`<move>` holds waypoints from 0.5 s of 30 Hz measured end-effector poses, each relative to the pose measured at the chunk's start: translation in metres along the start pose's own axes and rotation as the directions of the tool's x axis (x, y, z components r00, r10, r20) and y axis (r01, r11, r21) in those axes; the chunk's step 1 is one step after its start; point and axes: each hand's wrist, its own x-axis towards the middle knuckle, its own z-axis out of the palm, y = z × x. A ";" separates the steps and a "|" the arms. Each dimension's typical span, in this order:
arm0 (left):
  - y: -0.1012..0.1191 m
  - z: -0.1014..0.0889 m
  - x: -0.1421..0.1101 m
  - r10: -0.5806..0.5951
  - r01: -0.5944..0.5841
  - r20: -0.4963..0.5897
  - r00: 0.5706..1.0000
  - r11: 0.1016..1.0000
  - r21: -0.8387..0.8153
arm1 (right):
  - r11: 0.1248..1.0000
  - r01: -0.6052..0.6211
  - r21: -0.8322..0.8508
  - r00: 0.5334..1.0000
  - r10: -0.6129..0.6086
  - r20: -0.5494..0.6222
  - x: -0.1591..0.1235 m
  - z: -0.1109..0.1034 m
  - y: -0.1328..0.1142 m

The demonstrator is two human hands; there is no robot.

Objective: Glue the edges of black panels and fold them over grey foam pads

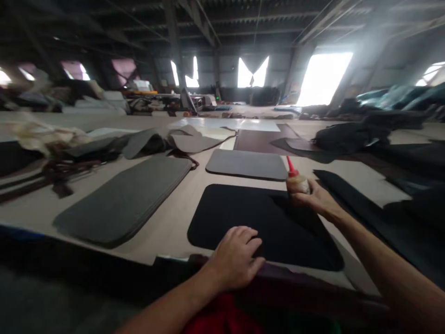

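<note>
My right hand (pixel 317 198) is wrapped round a squeeze bottle (pixel 297 184), yellowish with a tall red nozzle that points up. It hangs over the far right corner of a black panel (pixel 239 213) with rounded corners, which lies flat on the table in front of me. My left hand (pixel 240 254) rests at the near edge of that panel, fingers loosely bent and thumb apart, with no object visible in it. Just beyond the black panel lies a grey panel (pixel 246 163) of similar shape.
To the left is a stack of grey panels (pixel 128 199) on the pale table (pixel 174 199). Dark sheet material (pixel 347 195) lies along the right, and a brown sheet (pixel 257 139) farther back. Loose grey offcuts (pixel 194 139) and brown straps (pixel 62 174) lie at the left and back.
</note>
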 end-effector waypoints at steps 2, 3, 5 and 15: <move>-0.001 0.002 0.000 0.016 -0.016 0.011 1.000 1.000 0.012 | 1.000 -0.005 0.014 0.982 0.002 0.186 -0.020 0.008 -0.017; -0.002 0.003 -0.001 0.021 -0.021 0.011 1.000 1.000 0.018 | 1.000 -0.014 0.000 0.969 0.014 0.247 -0.030 0.013 -0.026; -0.002 0.004 -0.002 0.028 -0.028 0.002 1.000 0.999 0.024 | 1.000 -0.020 -0.002 0.954 0.020 0.301 -0.048 0.025 -0.047; -0.005 0.008 -0.004 0.088 -0.087 -0.007 0.996 0.992 0.087 | 0.990 0.015 0.138 0.909 -0.071 0.411 -0.068 0.078 -0.112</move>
